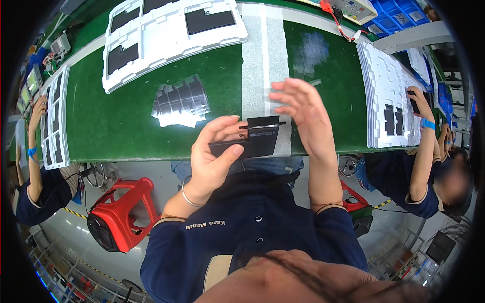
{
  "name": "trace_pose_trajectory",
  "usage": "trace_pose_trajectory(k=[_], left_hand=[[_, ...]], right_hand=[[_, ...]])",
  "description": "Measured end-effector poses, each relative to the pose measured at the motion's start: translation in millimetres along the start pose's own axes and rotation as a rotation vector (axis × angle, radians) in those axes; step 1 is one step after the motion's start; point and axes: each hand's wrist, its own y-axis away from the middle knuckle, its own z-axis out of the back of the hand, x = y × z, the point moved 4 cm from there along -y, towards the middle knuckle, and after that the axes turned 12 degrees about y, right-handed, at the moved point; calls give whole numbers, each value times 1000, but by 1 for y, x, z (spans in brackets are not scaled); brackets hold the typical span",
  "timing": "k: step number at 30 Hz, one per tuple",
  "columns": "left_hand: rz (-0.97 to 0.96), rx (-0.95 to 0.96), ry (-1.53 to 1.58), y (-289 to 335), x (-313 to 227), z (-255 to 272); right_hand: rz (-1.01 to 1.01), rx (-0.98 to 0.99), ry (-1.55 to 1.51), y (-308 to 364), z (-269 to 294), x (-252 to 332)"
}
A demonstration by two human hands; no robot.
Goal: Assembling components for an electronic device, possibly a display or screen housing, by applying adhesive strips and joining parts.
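Observation:
My left hand (211, 157) is closed on a flat black battery (261, 144), thumb on the near face and fingers behind it. The battery is tilted over the table's front edge, with small printing on its face and a narrow black flap along its upper edge. To its right, my right hand (307, 115) is raised with the fingers apart, holding nothing and not touching the battery. Left of the hands, a pile of shiny clear film pieces (181, 101) lies on the green table (217, 76).
A white moulded tray (174, 43) with black batteries stands at the back left. More white trays (378, 96) are stacked at right, where a co-worker's hand (420, 103) reaches in. A pale strip (262, 55) crosses the table. Blue bins (399, 17) stand at back right; a red stool (124, 212) is at lower left.

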Motion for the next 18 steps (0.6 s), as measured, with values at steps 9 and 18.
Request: trace_pose_trajectory(k=[9, 18], left_hand=[[-83, -92, 51, -14, 5, 3], [-278, -219, 252, -34, -8, 11]], right_hand=[[110, -157, 145, 4, 0, -10], [339, 16, 702, 39, -22, 2]])
